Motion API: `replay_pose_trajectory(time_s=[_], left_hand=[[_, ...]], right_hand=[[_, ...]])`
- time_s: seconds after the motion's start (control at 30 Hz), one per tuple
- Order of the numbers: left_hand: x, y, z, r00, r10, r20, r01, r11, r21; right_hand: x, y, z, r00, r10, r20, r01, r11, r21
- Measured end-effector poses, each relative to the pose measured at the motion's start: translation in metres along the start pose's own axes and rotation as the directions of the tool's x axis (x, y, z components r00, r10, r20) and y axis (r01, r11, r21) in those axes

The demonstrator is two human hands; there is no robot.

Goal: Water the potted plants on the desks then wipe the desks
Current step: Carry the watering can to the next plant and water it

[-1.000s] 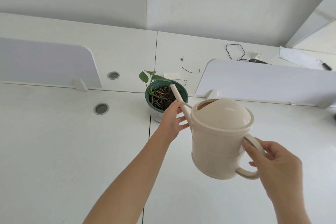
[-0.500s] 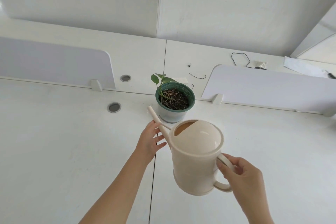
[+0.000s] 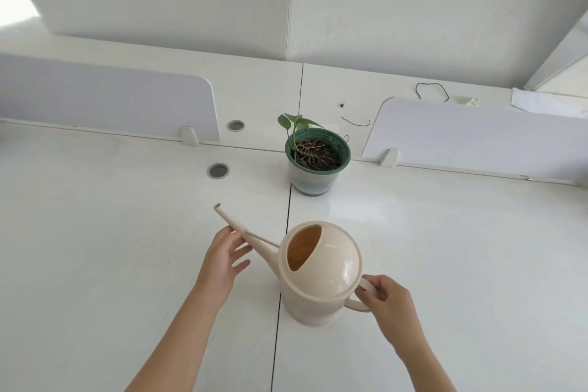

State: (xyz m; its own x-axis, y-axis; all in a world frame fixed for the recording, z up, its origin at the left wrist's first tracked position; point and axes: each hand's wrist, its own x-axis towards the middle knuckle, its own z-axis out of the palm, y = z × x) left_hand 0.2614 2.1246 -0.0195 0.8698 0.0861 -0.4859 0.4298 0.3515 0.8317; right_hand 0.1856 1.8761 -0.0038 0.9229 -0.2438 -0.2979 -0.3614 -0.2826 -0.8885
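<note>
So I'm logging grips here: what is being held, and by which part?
The watering can: the right hand grips its handle, while the left hand steadies the spout with its fingers.

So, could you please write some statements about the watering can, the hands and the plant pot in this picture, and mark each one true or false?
1. The right hand holds the handle of the cream watering can. True.
2. The spout points into the green plant pot. False: it points up and to the left, clear of the pot.
3. The left hand touches the spout. True.
4. The pot stands on the near side of the can. False: it stands beyond the can, near the desk dividers.
5. The can has a closed lid. False: its domed top has an open fill hole.
</note>
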Motion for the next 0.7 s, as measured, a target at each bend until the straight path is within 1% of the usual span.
replay_pose_trajectory(time_s=[0.2, 0.43, 0.57, 0.63, 0.7], left_hand=[[-0.014, -0.006, -0.018, 0.997, 0.012, -0.077, -0.012, 1.0, 0.004], [-0.024, -0.006, -0.026, 0.992, 0.039, -0.116, -0.035, 0.999, 0.041], [-0.035, -0.002, -0.028, 0.991, 0.052, -0.125, -0.035, 0.99, 0.139], [-0.041, 0.007, -0.027, 0.99, 0.082, -0.116, -0.061, 0.982, 0.178], [-0.042, 0.018, -0.025, 0.987, 0.121, -0.107, -0.097, 0.974, 0.203]], right_hand=[[0.002, 0.014, 0.012, 0.998, -0.001, 0.063, 0.004, 0.999, -0.051], [0.003, 0.018, 0.016, 0.995, -0.021, 0.101, 0.029, 0.997, -0.075], [0.008, 0.018, 0.008, 0.978, -0.001, 0.209, 0.024, 0.994, -0.106], [0.011, 0.014, 0.0, 0.965, 0.001, 0.261, 0.03, 0.993, -0.115], [0.016, 0.003, -0.009, 0.957, -0.007, 0.29, 0.023, 0.998, -0.052]])
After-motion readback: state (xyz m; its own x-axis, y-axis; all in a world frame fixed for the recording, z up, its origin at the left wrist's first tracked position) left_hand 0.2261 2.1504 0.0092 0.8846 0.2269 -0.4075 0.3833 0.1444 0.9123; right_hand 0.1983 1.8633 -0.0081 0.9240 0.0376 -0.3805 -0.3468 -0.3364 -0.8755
